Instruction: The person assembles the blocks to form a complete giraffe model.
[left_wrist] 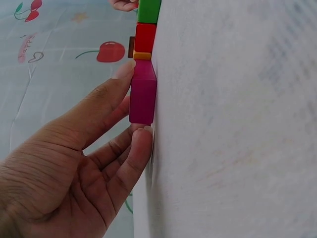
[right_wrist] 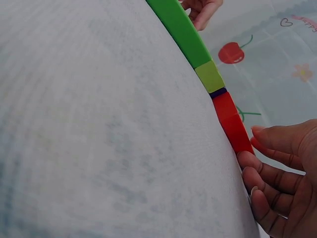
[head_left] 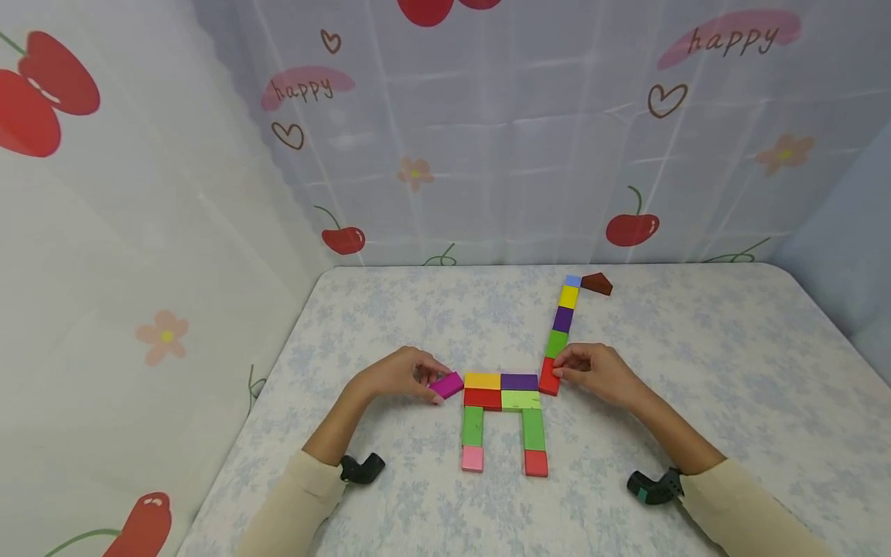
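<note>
My left hand (head_left: pixel 407 373) pinches a magenta block (head_left: pixel 447 385) between thumb and fingertips, tilted, with one end right at the left side of a figure of flat coloured blocks. In the left wrist view, the thumb lies along the magenta block (left_wrist: pixel 142 99), a fingertip at its near end. My right hand (head_left: pixel 600 373) holds the lower right edge of a red block (head_left: pixel 548 377), the base of a slanting row running up from the figure. The right wrist view shows fingertips at the end of this red block (right_wrist: pixel 236 133).
The figure's body includes a yellow-orange block (head_left: pixel 483 381) and a purple block (head_left: pixel 519 382). Two green legs end in a pink block (head_left: pixel 472 459) and a red foot block (head_left: pixel 536 463). A brown block (head_left: pixel 597 284) tops the slanting row. A patterned curtain (head_left: pixel 487 139) stands behind the table.
</note>
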`<move>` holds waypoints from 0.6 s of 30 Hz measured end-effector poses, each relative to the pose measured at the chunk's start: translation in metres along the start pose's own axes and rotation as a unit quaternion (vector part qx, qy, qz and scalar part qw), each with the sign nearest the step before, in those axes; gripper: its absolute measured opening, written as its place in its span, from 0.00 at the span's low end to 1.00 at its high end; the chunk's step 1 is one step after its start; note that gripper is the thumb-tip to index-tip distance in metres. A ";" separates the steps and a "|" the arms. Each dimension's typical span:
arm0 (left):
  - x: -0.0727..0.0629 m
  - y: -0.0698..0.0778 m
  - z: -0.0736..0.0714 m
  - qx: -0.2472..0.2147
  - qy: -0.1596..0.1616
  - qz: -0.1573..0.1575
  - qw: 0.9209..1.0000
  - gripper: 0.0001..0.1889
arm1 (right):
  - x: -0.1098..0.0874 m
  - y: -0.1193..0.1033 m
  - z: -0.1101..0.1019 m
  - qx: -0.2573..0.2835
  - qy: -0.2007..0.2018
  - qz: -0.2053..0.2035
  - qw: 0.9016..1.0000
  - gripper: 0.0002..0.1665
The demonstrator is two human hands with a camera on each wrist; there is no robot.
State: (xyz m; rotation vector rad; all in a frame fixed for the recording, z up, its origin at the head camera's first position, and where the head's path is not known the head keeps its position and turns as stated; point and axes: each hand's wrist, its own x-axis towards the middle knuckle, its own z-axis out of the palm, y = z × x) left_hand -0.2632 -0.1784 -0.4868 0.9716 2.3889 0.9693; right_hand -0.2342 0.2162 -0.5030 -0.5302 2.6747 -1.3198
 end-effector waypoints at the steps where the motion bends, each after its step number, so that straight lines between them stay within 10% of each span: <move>1: 0.000 -0.001 0.000 0.002 -0.001 0.002 1.000 0.24 | 0.000 0.000 0.000 0.002 -0.001 0.001 1.000 0.06; 9: 0.000 -0.003 0.001 -0.007 -0.003 0.006 1.000 0.23 | -0.004 -0.001 -0.001 0.005 -0.001 0.008 1.000 0.06; 18: -0.015 -0.015 -0.024 -0.030 0.041 -0.062 0.997 0.19 | 0.001 -0.007 -0.008 0.002 0.018 0.002 1.000 0.09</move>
